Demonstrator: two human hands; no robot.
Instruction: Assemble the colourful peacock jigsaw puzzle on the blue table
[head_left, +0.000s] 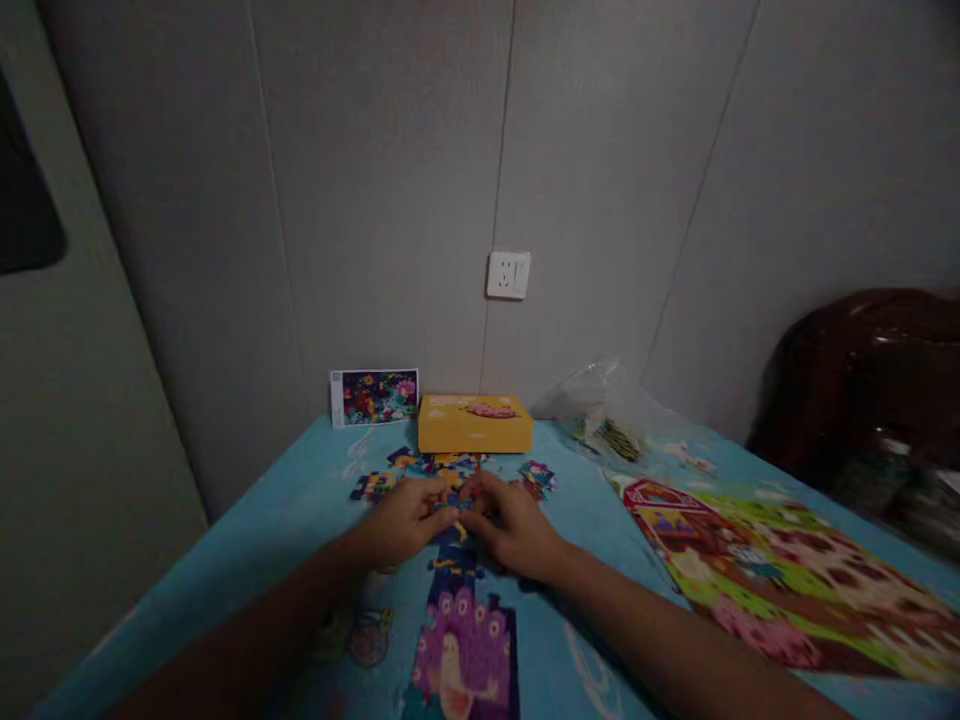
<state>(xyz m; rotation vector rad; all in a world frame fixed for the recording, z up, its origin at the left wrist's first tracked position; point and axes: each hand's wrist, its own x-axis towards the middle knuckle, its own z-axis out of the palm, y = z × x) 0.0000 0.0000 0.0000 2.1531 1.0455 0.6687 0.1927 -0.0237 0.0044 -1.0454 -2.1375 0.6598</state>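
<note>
My left hand (411, 518) and my right hand (514, 522) meet over the middle of the table, thumbs and fingers pinched together. Small dark jigsaw pieces show between the fingertips, though the fingers cover most of them. Just beyond lie loose jigsaw pieces (375, 486), with another cluster of pieces (538, 478) to the right. Closer to me is a joined section of puzzle (469, 655) with a purple, many-eyed creature on dark blue. A narrow strip of joined pieces (454, 570) runs from it up toward my hands.
A yellow box (475, 425) stands at the back beside a picture card (375, 397) against the wall. Right of it lies a clear plastic bag (607, 425) with pieces inside. A colourful farm puzzle (780, 570) covers the table's right side. A brown chair (862, 370) stands beyond.
</note>
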